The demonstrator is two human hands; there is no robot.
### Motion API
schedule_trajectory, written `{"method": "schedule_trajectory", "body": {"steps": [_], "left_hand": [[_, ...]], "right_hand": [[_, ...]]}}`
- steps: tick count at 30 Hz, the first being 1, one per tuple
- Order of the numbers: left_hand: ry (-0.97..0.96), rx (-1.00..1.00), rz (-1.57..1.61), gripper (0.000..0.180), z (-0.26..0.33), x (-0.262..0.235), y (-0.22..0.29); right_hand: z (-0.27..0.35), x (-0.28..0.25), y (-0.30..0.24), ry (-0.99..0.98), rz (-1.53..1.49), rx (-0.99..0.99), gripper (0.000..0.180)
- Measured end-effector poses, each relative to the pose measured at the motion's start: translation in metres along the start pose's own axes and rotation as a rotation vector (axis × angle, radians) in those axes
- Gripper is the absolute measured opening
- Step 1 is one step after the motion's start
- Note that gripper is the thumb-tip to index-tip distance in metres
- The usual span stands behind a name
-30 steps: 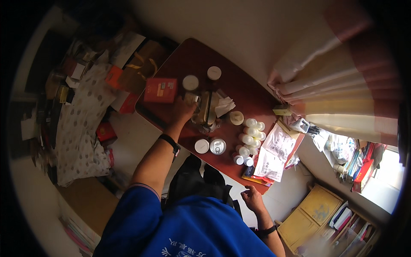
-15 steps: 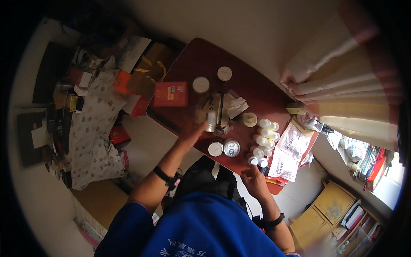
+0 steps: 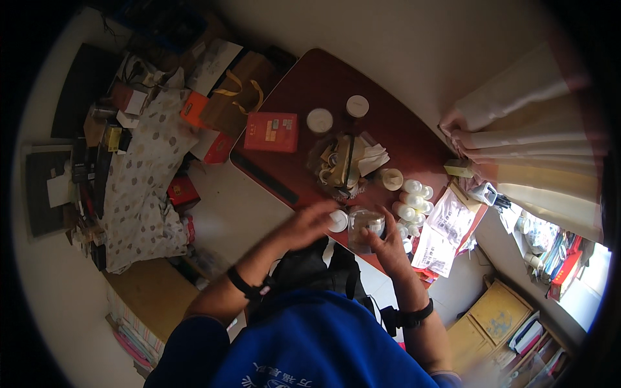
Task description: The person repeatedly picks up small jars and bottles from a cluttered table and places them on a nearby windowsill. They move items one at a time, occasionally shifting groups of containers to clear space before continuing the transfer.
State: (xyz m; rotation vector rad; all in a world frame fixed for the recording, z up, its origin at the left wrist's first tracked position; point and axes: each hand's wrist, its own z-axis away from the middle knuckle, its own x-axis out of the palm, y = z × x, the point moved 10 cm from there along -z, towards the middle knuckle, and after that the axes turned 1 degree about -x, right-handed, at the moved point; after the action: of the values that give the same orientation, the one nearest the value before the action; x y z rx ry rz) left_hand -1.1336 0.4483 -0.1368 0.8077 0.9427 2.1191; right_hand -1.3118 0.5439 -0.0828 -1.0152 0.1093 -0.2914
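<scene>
My right hand (image 3: 390, 244) grips a clear glass jar (image 3: 365, 227) at the near edge of the dark red table (image 3: 304, 77). My left hand (image 3: 309, 224) is blurred with motion, its fingertips at a white round lid (image 3: 337, 220) just left of the jar. Whether it grips the lid is unclear. Right of the jar stands a cluster of small white bottles (image 3: 411, 205). Behind the jar lies a heap of wrappers and small items (image 3: 346, 165).
On the table are a red box (image 3: 272, 131), two white round lids (image 3: 319, 119) and a printed plastic bag (image 3: 443, 229). A spotted cloth (image 3: 149, 168) and boxes crowd the floor at left. A curtain (image 3: 530, 129) hangs at right, above a wooden cabinet (image 3: 495, 317).
My left hand has drawn back from the heap in the table's middle to the near edge. My right hand has come up from below the table and taken hold of the jar.
</scene>
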Motion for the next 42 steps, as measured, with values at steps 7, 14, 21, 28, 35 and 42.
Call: {"method": "schedule_trajectory", "body": {"steps": [7, 14, 21, 28, 35, 42], "left_hand": [[0.743, 0.115, -1.266, 0.108, -0.026, -0.235, 0.059], [0.535, 0.001, -1.352, 0.111, -0.116, -0.309, 0.066], [0.423, -0.176, -1.394, 0.095, -0.093, -0.300, 0.012], [0.600, -0.281, -1.397, 0.103, -0.070, -0.295, 0.009], [0.615, -0.384, -0.893, 0.120, -0.048, -0.293, -0.055], [0.668, -0.406, -0.777, 0.126, -0.034, -0.270, -0.107]], "right_hand": [[0.038, 0.003, 0.051, -0.029, 0.114, 0.135, 0.096], [0.057, -0.002, 0.075, -0.011, 0.144, 0.202, 0.093], [0.061, -0.022, 0.094, 0.049, 0.168, 0.168, 0.090], [0.050, -0.008, 0.093, -0.050, 0.128, 0.172, 0.085], [0.047, -0.005, 0.094, -0.073, 0.179, 0.179, 0.086], [0.044, 0.003, 0.101, -0.092, 0.334, 0.199, 0.088]]}}
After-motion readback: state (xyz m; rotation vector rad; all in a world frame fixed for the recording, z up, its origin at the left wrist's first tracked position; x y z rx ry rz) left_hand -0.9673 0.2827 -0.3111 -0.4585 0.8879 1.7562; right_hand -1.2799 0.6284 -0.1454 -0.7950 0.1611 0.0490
